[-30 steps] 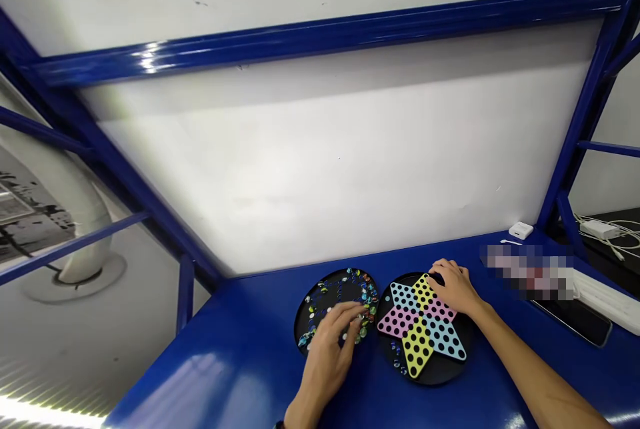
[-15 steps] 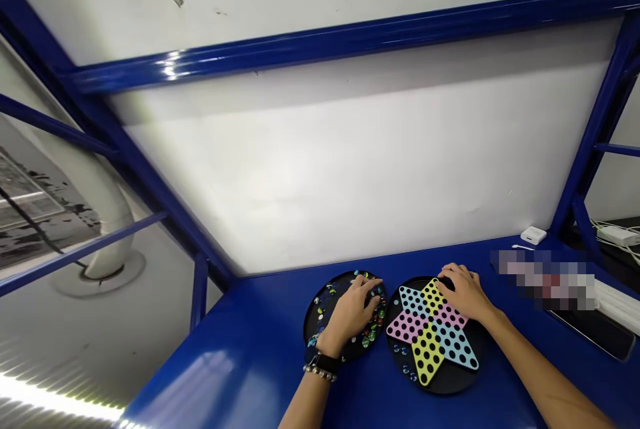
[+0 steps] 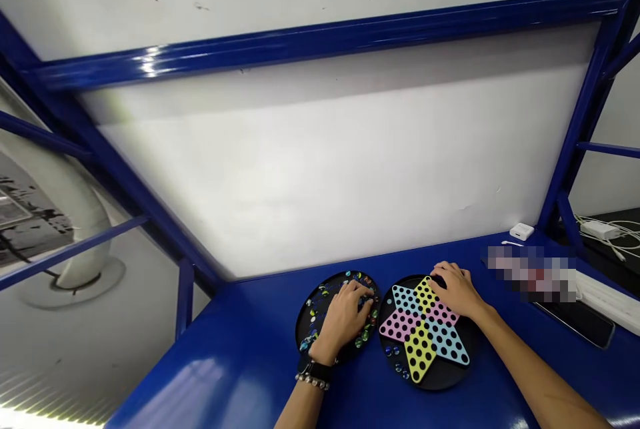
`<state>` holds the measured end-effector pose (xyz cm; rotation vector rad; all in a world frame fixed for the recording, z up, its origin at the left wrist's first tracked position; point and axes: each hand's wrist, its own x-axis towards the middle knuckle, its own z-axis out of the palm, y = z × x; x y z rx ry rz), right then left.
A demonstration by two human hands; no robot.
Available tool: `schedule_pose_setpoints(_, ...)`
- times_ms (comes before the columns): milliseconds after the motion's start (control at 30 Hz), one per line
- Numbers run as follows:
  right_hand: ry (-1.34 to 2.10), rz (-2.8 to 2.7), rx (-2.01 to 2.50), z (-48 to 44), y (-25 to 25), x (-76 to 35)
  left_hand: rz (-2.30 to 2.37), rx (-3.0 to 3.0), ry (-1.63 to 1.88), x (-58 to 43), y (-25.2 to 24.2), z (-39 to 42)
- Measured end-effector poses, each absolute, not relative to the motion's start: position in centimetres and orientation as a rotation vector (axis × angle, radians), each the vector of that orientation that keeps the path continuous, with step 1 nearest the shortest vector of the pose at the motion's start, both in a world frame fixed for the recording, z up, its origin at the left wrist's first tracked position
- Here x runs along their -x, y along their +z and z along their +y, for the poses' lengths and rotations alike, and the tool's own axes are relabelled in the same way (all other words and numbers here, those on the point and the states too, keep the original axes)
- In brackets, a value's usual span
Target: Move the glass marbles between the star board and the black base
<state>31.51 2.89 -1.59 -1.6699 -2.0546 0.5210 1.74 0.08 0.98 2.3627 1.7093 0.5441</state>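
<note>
On the tabletop (image 3: 240, 349), the left tray (image 3: 302, 323) and the right tray (image 3: 443, 377) lay side by side, near the back edge. The left hand (image 3: 345, 315) was over the left tray, its fingers bent downward among the marbles (image 3: 365, 335); whether they held one, I could not tell. On the right tray lay the star (image 3: 423, 318), with some more marbles near the tray's left edge. The right hand (image 3: 455, 289) covered the star's far right side, fingers curved; its grip was partly hidden, so I could not tell if it held anything.
</note>
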Motion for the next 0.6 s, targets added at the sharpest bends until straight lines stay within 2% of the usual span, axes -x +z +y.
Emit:
schedule_pose_setpoints(200, 0.533, -2.059, 1.658, 2.9, -1.6, -31.5, 1.749, -2.330, 0.793, -0.5, 1.6, 0.4)
schedule_pose_setpoints(333, 0.538, -2.061, 1.657, 2.9, -1.5, -31.4, 1.889, -2.090, 0.965, 0.5, 2.2, 0.6)
schedule_pose_setpoints(500, 0.544, -2.060, 1.658, 2.8, -1.4, -31.5, 2.029, -1.986, 0.882, 1.2, 2.2, 1.8)
schedule_pose_setpoints(600, 0.543, -2.054, 1.662, 2.8, -1.3, -31.4, 2.083, -2.138, 0.686, 1.2, 1.9, 3.1)
